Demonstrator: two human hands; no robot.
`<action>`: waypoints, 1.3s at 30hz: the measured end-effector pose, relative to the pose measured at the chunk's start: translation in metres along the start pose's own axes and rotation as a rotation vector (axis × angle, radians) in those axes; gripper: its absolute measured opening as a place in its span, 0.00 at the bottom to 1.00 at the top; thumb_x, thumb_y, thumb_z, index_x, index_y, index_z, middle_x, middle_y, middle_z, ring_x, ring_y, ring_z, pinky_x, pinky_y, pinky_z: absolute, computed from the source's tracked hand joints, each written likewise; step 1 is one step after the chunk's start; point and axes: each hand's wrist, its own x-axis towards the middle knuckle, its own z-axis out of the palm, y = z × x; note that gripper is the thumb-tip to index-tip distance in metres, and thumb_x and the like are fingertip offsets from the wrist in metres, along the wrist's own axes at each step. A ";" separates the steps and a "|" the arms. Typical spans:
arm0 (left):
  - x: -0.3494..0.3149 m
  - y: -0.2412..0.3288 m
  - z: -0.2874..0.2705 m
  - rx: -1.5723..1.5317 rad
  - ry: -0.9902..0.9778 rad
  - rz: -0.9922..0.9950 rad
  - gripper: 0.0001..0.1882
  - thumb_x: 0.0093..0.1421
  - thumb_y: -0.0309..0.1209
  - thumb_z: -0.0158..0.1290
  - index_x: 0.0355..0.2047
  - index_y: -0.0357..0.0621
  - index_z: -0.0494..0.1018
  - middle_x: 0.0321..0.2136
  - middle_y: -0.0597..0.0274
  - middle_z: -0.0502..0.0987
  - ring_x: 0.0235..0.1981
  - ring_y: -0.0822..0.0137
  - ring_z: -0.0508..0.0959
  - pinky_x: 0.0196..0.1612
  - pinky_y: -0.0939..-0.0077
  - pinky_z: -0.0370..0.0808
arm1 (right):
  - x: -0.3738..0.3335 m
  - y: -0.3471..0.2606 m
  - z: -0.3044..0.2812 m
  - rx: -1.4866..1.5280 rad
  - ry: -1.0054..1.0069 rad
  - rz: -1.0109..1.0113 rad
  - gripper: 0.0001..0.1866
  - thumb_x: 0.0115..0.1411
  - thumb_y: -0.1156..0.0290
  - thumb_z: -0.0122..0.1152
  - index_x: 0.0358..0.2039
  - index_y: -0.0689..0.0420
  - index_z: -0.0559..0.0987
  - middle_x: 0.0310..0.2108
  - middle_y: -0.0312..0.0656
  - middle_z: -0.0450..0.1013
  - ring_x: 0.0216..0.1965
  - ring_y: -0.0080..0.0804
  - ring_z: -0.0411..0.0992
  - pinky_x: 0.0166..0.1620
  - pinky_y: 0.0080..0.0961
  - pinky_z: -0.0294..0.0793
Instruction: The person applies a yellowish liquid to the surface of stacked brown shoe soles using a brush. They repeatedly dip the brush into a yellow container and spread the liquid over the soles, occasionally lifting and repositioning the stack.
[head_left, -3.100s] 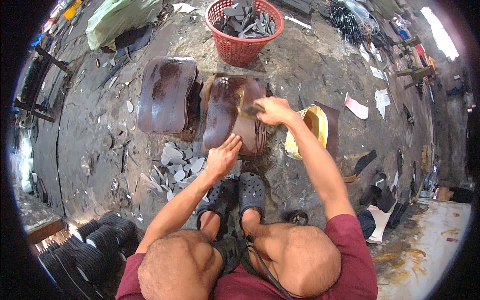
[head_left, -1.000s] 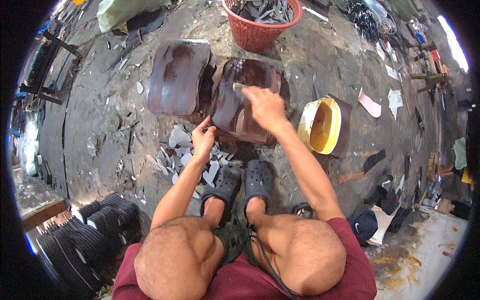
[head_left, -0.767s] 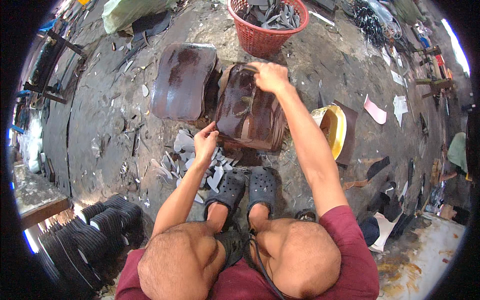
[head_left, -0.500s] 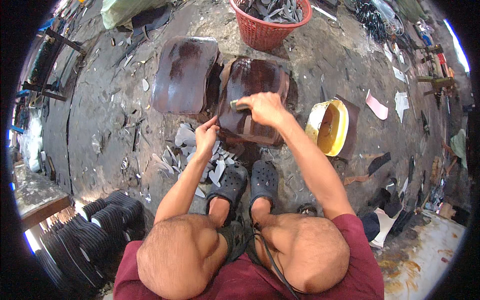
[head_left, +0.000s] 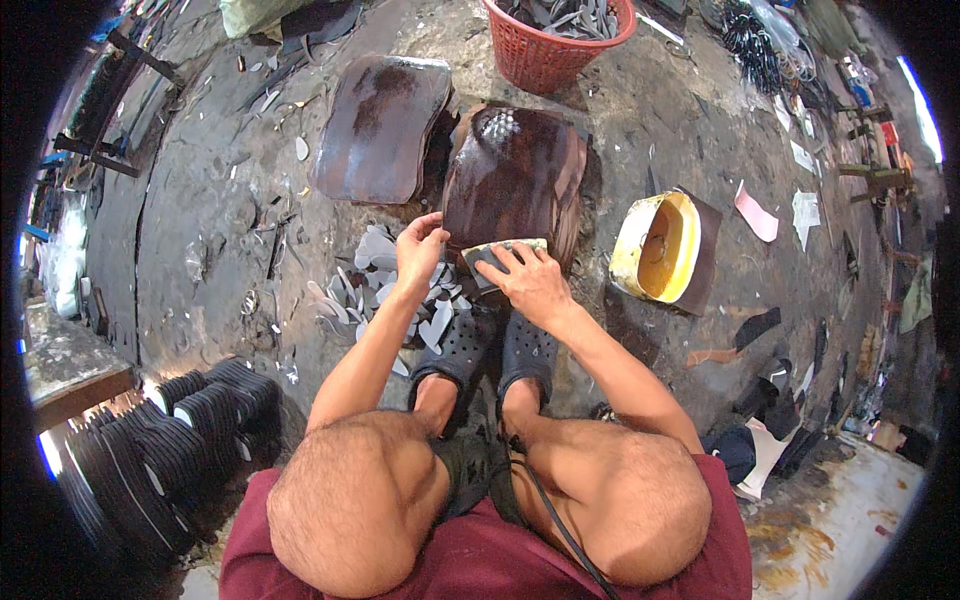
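A stack of dark brown sheets (head_left: 515, 165), glossy on top, lies on the floor in front of my feet. My right hand (head_left: 530, 285) grips a flat sponge (head_left: 505, 248), pressed on the stack's near edge with the fingers spread over it. At the left near edge of the same stack, my left hand (head_left: 420, 245) pinches the sheet's rim between thumb and fingers. A second stack of brown sheets (head_left: 380, 130) sits to the left and farther off. Right of the hands stands a cut-open yellow container (head_left: 688, 245) with amber liquid inside.
Grey cut-out pieces (head_left: 375, 290) are heaped left of my dark clogs (head_left: 530, 350). A red basket (head_left: 560, 60) of similar pieces stands at the far side. Black sole-shaped pieces (head_left: 200, 430) are stacked at lower left, beside a low bench (head_left: 75, 365). Scraps litter the floor.
My right hand has come nearer to me, from the middle of the sheet to its near edge, and the sponge now lies flat. My left hand stays at the left edge.
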 end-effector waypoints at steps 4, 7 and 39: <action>0.000 0.003 0.009 -0.009 0.002 0.049 0.22 0.58 0.25 0.58 0.54 0.37 0.75 0.42 0.62 0.81 0.40 0.71 0.79 0.43 0.75 0.74 | -0.007 0.000 -0.004 0.141 -0.071 0.054 0.20 0.59 0.69 0.60 0.53 0.44 0.79 0.55 0.43 0.76 0.55 0.47 0.74 0.52 0.45 0.78; 0.003 -0.008 -0.001 0.056 0.037 0.059 0.20 0.59 0.26 0.57 0.53 0.39 0.77 0.42 0.60 0.81 0.41 0.72 0.79 0.44 0.75 0.74 | 0.001 0.017 -0.044 0.929 0.099 0.426 0.20 0.62 0.73 0.60 0.54 0.46 0.79 0.54 0.45 0.77 0.55 0.45 0.75 0.55 0.40 0.76; 0.052 0.131 -0.082 -0.529 0.313 0.217 0.25 0.51 0.18 0.59 0.51 0.49 0.73 0.31 0.69 0.79 0.25 0.76 0.74 0.23 0.80 0.63 | -0.014 0.082 -0.091 1.033 0.976 0.809 0.16 0.61 0.69 0.70 0.26 0.58 0.70 0.25 0.27 0.64 0.27 0.18 0.59 0.31 0.21 0.59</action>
